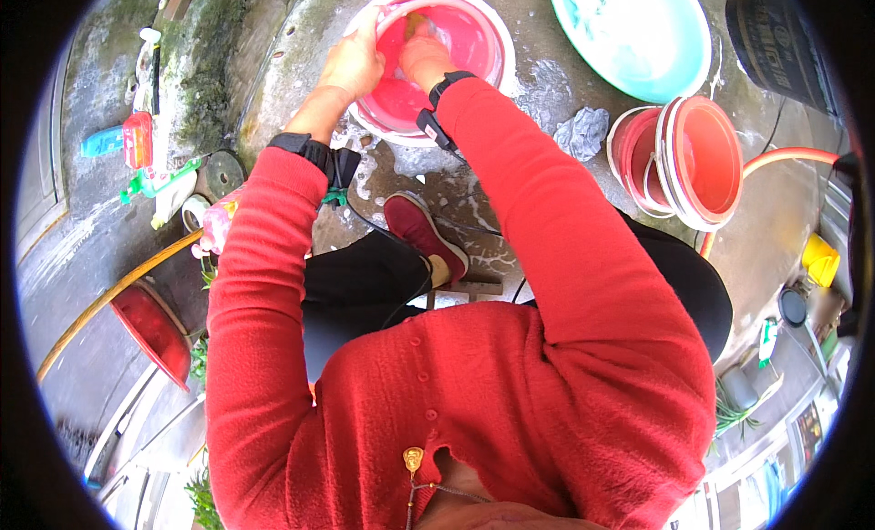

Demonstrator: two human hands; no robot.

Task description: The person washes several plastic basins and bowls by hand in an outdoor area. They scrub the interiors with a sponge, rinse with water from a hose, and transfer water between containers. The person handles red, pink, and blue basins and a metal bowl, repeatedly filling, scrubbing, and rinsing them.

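Observation:
A pink plastic basin (478,48) with a white outer rim stands on the wet concrete before me, with whitish suds on its inner wall. My left hand (352,62) grips its left rim. Inside the basin, my right hand (420,55) is closed around a small yellow-brown object (413,25), perhaps a scrubber, pressed near the far inner wall. My fingers hide most of that object. Black straps with small devices circle both wrists.
To the right are a crumpled grey cloth (582,133), nested red buckets (707,161), a turquoise basin (636,45), a black bucket (769,48) and an orange hose (786,154). Bottles (137,140) and a red basin (152,332) are at left. Suds (547,86) wet the floor.

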